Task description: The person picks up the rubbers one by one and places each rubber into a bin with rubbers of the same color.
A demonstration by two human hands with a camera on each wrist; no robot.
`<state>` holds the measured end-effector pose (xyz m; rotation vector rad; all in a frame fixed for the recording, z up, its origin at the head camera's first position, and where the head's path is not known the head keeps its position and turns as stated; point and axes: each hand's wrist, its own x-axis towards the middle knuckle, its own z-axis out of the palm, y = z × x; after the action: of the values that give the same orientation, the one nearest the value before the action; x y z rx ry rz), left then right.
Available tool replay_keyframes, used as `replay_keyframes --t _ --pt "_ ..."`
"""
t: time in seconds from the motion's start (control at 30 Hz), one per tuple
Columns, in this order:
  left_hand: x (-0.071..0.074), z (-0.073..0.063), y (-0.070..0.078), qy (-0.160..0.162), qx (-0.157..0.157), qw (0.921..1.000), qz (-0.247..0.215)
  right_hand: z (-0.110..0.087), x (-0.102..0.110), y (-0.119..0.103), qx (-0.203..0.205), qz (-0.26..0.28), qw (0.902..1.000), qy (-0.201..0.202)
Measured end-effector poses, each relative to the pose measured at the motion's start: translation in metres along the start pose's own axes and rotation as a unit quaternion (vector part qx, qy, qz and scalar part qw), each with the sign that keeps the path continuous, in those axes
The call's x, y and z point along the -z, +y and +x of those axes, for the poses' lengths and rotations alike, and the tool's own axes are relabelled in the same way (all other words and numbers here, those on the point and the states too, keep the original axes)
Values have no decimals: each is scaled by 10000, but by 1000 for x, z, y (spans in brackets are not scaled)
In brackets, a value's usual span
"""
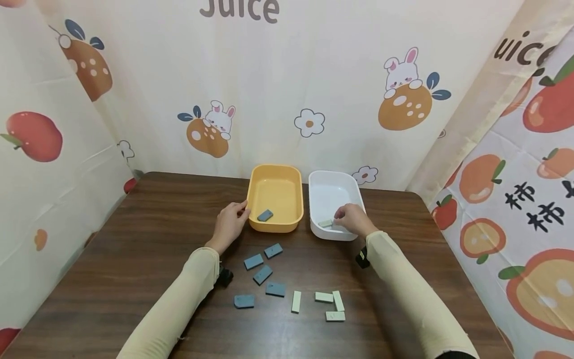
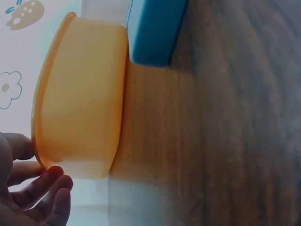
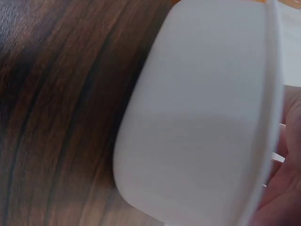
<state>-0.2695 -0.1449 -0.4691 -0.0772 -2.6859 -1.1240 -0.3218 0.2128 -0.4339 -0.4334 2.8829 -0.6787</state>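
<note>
Yellow tray, left hand at its rim, narrow gap to white tray under right hand; both grips unclear.

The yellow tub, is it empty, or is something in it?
Not empty: in the head view, a blue block lies inside the yellow tub.

Yellow bin w/ blue block, L of white bin w/ green block, poss. 2.

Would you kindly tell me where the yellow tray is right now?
In the head view, the yellow tray stands left of the white tray, with the left hand at its left rim.
</note>
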Motion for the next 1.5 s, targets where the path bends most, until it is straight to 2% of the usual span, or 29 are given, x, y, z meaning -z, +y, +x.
replay_keyframes --t 0.27,0.63,0.9,1.13,1.5 --pt "-1 -1 1 -14 11 10000 11 7 -3 4 -274 -301 9974 -591" --pt "-3 -2 1 -45 89 9999 -50 17 -8 9 -498 -419 9941 -868" --pt "-3 -1 1 -44 73 10000 -38 13 0 7 -348 -208 9967 -698" --pt "-2 -1 2 -16 62 10000 4 1 17 5 -78 65 9999 -128" --pt "0 -2 2 -63 75 9999 26 -14 21 13 -224 412 9987 191"
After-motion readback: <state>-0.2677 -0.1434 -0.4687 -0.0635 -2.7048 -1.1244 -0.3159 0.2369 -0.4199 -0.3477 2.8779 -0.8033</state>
